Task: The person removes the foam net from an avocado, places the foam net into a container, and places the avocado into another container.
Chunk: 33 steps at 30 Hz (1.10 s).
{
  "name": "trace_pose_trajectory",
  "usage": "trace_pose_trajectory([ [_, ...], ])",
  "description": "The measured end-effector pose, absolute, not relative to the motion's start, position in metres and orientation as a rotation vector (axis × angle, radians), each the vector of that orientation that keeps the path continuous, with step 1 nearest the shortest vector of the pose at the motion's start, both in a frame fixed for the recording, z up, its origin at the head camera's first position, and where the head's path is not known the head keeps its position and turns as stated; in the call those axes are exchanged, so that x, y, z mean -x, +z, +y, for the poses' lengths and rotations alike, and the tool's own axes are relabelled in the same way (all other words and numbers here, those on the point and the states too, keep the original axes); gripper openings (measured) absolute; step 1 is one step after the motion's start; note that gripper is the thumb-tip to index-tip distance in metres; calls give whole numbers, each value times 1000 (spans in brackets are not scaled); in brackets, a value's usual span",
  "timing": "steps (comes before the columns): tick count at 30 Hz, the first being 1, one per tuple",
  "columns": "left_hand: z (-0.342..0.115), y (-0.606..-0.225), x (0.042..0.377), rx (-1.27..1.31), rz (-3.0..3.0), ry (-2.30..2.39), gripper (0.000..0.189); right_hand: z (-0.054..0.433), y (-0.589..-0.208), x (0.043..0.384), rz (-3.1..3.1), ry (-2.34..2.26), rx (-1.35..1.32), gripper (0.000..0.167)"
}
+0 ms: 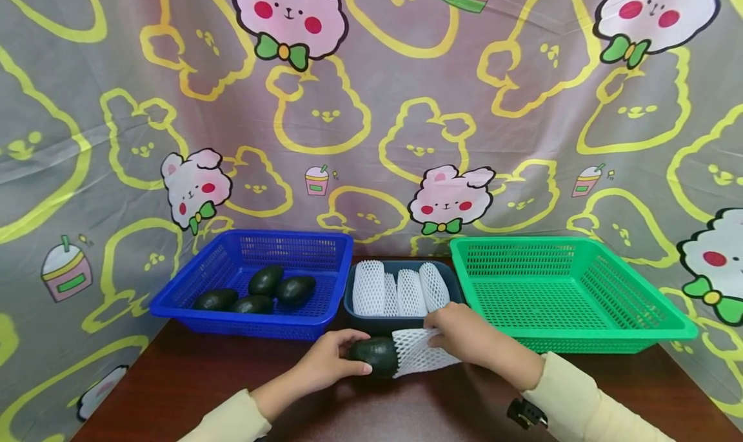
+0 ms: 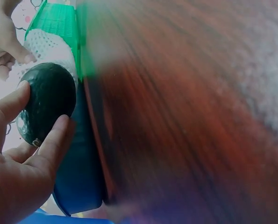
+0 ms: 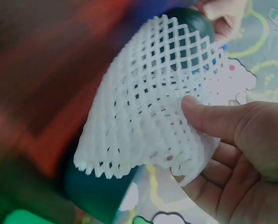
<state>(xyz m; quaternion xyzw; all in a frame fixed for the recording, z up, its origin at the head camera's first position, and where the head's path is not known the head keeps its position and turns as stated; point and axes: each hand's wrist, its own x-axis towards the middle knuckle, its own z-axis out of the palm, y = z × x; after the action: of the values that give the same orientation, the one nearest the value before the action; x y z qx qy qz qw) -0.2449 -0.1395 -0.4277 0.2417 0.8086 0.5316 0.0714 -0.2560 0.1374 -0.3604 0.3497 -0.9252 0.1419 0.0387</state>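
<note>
In the head view my left hand point(image 1: 333, 362) holds a dark green avocado point(image 1: 377, 357) between thumb and fingers, in front of the dark bin. The left wrist view shows the avocado point(image 2: 49, 100) gripped near its stem end, with its other end toward the net. My right hand point(image 1: 461, 332) pinches a white foam net sleeve point(image 1: 418, 351) by its edge. In the right wrist view the thumb presses on the mesh of the foam net sleeve point(image 3: 143, 93), whose far opening overlaps the end of the avocado point(image 3: 195, 23).
A blue basket point(image 1: 255, 321) with several avocados point(image 1: 296, 291) stands at the left. In the middle, a dark bin point(image 1: 371, 324) holds several rolled foam nets point(image 1: 368, 287). At the right is a green basket point(image 1: 580, 335). A patterned cloth hangs behind the brown table point(image 1: 278, 410).
</note>
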Motion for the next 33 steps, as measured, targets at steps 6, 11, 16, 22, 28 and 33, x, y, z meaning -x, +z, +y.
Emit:
trace_pose_trajectory([
  [6, -146, -427, 245, -706, 2464, 1576, 48, 143, -343, 252, -2888, 465, -886, 9],
  [11, -149, -428, 245, -698, 2472, 1584, 48, 149, -332, 254, -2894, 584, -757, 13],
  [16, -152, -428, 245, -688, 2466, 1593, 48, 148, -330, 264, -2813, 748, -704, 23],
  [22, -153, -428, 242, -681, 2440, 1608, 49, 136, -337, 279, -2748, 1003, -484, 19],
  [28, -154, -428, 242, -680, 2444, 1603, 48, 122, -348, 298, -2622, 1296, -190, 25],
  [33, -154, -427, 242, -683, 2453, 1598, 48, 113, -357, 314, -2591, 1438, -22, 28],
])
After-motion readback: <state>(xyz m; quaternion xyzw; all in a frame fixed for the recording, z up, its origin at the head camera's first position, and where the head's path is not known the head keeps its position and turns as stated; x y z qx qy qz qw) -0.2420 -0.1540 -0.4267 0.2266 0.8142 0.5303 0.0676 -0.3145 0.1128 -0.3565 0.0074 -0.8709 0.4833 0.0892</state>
